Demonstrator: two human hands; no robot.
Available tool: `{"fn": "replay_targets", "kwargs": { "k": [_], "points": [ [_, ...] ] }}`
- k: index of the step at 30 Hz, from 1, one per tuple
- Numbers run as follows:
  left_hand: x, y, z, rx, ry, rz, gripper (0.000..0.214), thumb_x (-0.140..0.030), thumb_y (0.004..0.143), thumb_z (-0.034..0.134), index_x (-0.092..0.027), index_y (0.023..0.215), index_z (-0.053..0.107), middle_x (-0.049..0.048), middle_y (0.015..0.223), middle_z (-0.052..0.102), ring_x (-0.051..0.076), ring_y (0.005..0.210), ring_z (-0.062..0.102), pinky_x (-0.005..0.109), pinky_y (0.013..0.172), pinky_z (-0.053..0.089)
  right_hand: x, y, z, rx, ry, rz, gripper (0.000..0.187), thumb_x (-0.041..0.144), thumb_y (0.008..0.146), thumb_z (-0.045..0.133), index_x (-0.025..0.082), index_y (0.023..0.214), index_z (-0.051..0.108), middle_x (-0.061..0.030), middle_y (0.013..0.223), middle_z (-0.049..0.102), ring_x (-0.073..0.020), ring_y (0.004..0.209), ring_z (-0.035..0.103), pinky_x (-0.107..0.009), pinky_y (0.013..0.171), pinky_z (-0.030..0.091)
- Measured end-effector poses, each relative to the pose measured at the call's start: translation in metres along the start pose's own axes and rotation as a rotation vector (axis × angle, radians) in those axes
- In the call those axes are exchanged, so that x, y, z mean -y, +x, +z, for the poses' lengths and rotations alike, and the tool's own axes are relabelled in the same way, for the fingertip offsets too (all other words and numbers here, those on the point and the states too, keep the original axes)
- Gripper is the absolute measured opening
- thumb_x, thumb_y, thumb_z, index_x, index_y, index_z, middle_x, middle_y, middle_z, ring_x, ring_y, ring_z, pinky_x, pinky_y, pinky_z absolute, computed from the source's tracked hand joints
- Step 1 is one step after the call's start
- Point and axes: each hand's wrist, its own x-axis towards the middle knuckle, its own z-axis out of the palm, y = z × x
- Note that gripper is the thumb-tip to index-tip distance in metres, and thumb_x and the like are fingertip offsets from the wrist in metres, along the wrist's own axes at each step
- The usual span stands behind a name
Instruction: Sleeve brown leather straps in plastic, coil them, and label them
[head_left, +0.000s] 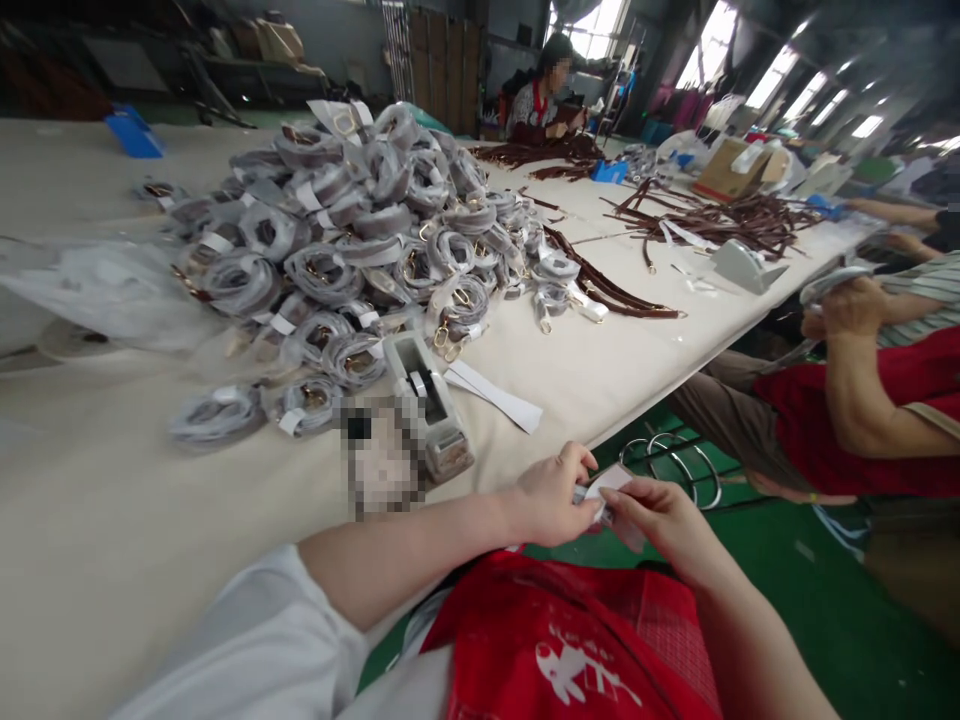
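Note:
Just off the table's front edge, my left hand is closed around a plastic-wrapped strap, mostly hidden by the fingers. My right hand pinches a white paper strip against that strap. Both hands are close together above my red apron. To their left, a grey tape dispenser stands on the table. Beside it lie loose white paper strips. Behind these rises a heap of coiled straps in clear plastic, with gold-coloured clasps and white paper bands.
Brown straps lie across the pale table. A second dispenser and a cardboard box are farther right. One co-worker sits close on the right; another person is at the far side. Clear plastic lies at left.

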Motion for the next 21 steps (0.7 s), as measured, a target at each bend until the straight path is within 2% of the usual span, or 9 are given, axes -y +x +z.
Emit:
{"fn": "replay_targets", "kwargs": {
  "k": [3, 8, 11, 13, 16, 19, 21],
  "points": [
    [0.000, -0.003, 0.002, 0.038, 0.029, 0.037, 0.048, -0.026, 0.078, 0.063, -0.018, 0.120, 0.042, 0.0054, 0.095, 0.066, 0.018, 0.077, 0.061, 0.029, 0.070, 0.046, -0.006, 0.003, -0.002, 0.008, -0.023, 0.019, 0.041, 0.054, 0.062, 0.082, 0.014, 0.062, 0.075, -0.0028, 0.052, 0.066, -0.0112, 0.043, 0.049, -0.024, 0.044, 0.039],
    [-0.001, -0.005, 0.003, 0.089, 0.047, 0.063, 0.051, -0.026, 0.079, 0.064, -0.017, 0.124, 0.040, 0.0023, 0.088, 0.066, 0.018, 0.077, 0.061, 0.028, 0.069, 0.045, -0.012, 0.003, -0.001, 0.031, -0.033, 0.002, 0.039, 0.051, 0.063, 0.082, 0.013, 0.069, 0.076, -0.0063, 0.062, 0.072, -0.0155, 0.049, 0.057, -0.027, 0.048, 0.045],
    [-0.001, -0.001, -0.003, 0.136, 0.072, 0.116, 0.049, -0.039, 0.078, 0.069, -0.019, 0.117, 0.049, 0.0018, 0.088, 0.068, 0.017, 0.076, 0.062, 0.025, 0.064, 0.043, -0.014, -0.003, -0.002, -0.007, -0.032, -0.045, 0.037, 0.050, 0.068, 0.078, 0.014, 0.072, 0.076, -0.0057, 0.064, 0.073, -0.0163, 0.052, 0.059, -0.027, 0.049, 0.046],
    [-0.002, 0.003, -0.009, 0.178, 0.117, 0.108, 0.042, -0.053, 0.077, 0.068, -0.020, 0.101, 0.060, 0.0010, 0.081, 0.067, 0.016, 0.069, 0.060, 0.023, 0.057, 0.039, -0.015, -0.007, -0.005, -0.047, -0.035, -0.083, 0.034, 0.049, 0.071, 0.076, 0.015, 0.076, 0.076, -0.0055, 0.069, 0.074, -0.0172, 0.058, 0.060, -0.027, 0.054, 0.048],
    [-0.005, 0.007, -0.016, 0.325, 0.100, 0.044, 0.042, -0.060, 0.079, 0.062, -0.019, 0.076, 0.060, -0.0018, 0.063, 0.060, 0.011, 0.055, 0.053, 0.021, 0.048, 0.032, -0.014, -0.009, -0.009, -0.060, -0.048, -0.113, 0.032, 0.049, 0.073, 0.074, 0.017, 0.076, 0.076, -0.0046, 0.072, 0.074, -0.0177, 0.062, 0.061, -0.027, 0.058, 0.048],
    [-0.008, 0.008, -0.020, 0.537, 0.043, 0.013, 0.045, -0.062, 0.082, 0.058, -0.018, 0.070, 0.057, -0.0035, 0.056, 0.057, 0.011, 0.051, 0.054, 0.021, 0.048, 0.034, -0.012, -0.009, -0.012, 0.024, -0.081, -0.099, 0.031, 0.047, 0.073, 0.076, 0.016, 0.070, 0.075, -0.0033, 0.063, 0.072, -0.0158, 0.056, 0.058, -0.025, 0.053, 0.047],
    [-0.010, 0.008, -0.021, 0.626, 0.094, 0.023, 0.048, -0.064, 0.082, 0.057, -0.018, 0.067, 0.055, -0.0033, 0.053, 0.057, 0.011, 0.051, 0.054, 0.021, 0.048, 0.034, -0.010, -0.009, -0.013, 0.098, -0.110, -0.092, 0.031, 0.046, 0.073, 0.076, 0.015, 0.069, 0.075, -0.0035, 0.062, 0.071, -0.0152, 0.055, 0.058, -0.025, 0.053, 0.046]
  ]
}}
